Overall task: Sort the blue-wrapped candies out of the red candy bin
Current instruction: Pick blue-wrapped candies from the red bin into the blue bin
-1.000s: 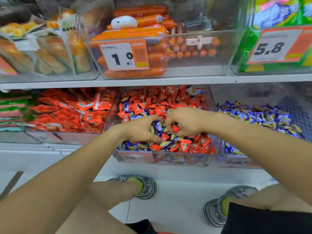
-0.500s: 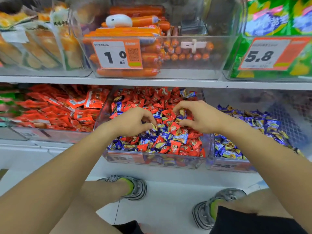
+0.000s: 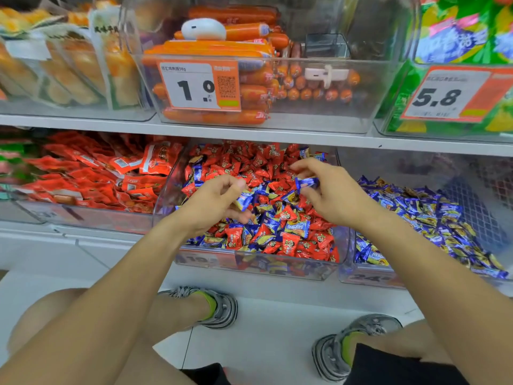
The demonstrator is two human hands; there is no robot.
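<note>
Mid-frame, the right hand [image 3: 330,195] pinches one blue-wrapped candy [image 3: 306,182] above the red candy bin [image 3: 261,269]; the left hand [image 3: 213,202] pinches another [image 3: 244,200]. Many blue ones remain among the reds, so sorting looks far from done; the blue candy bin [image 3: 369,277] sits right

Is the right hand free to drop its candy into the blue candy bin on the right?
Probably yes. The right hand pinches a blue-wrapped candy above the red candy bin; the blue candy bin beside it is open-topped, with nothing between.
</note>
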